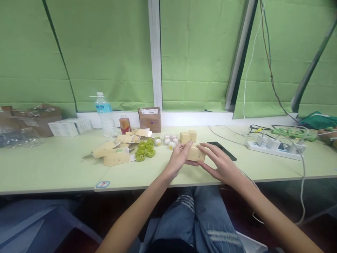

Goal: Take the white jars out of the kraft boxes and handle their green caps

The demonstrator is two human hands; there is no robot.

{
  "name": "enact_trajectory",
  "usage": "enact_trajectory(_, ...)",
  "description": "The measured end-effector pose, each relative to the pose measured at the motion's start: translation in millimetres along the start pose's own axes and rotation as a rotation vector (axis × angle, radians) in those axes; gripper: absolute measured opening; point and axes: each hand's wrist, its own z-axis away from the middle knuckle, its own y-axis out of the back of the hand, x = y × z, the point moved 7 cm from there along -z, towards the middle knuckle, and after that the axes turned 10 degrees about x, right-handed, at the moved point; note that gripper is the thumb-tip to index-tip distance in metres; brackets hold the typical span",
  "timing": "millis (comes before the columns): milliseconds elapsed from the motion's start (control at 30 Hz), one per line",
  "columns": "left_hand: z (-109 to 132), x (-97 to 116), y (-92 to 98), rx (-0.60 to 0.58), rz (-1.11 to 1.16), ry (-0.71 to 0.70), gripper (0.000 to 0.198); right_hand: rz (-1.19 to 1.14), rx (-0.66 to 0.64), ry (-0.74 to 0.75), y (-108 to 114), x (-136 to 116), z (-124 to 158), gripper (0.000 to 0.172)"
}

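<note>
Between my two hands is a small tan cardboard box (196,154), held just above the table near its front edge. My left hand (177,160) grips the box's left side, thumb on top and fingers beneath. My right hand (217,163) has its fingertips closed on the right side, top and bottom. Right behind it stand folded tan boxes (184,137). To their left sit small clear-lidded round containers (167,140) with white and pink contents. Several green cups (141,153) cluster further left, beside a pile of flattened tan cartons (116,157).
A dark phone (223,151) lies right of my hands. Further right is a white power strip (273,149) with plugs and trailing cables. At the back stand a water bottle (104,116), a jar of reddish liquid (125,124) and a brown carton (150,121). White boxes (63,128) are at left.
</note>
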Motion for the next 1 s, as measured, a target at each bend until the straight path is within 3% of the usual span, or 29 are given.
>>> enact_trajectory(200, -5, -25, -2.8, -0.055, -0.259, 0.044, 0.073, -0.266, -0.147, -0.111, -18, 13, 13, 0.076)
enact_trajectory(333, -8, -18, 0.2, -0.146, -0.407, -0.122, 0.072, -0.468, -0.077, -0.451, -27, 32, 19, 0.06)
enact_trajectory(433, -7, -7, -1.7, -0.288, -0.425, -0.284, 0.066, -0.664, -0.049, -0.725, -35, 46, 27, 0.056)
enact_trajectory(533, -9, -10, -1.0, -0.364, -0.421, -0.293, 0.069, -0.885, -0.108, -0.863, -46, 49, 34, 0.058)
enact_trajectory(633, -16, -23, 4.7, -0.288, -0.418, -0.216, 0.065, -0.795, -0.097, -0.831, -48, 53, 36, 0.058)
enact_trajectory(767, -22, -38, 10.4, -0.158, -0.468, -0.193, 0.058, -0.472, -0.067, -0.513, -45, 46, 30, 0.064)
enact_trajectory(867, -21, -42, 9.1, -0.162, -0.468, -0.194, 0.056, -0.376, -0.072, -0.351, -47, 39, 27, 0.053)
enact_trajectory(1000, -19, -40, 6.0, -0.224, -0.4, -0.182, 0.052, -0.33, -0.054, -0.384, -46, 42, 29, 0.046)
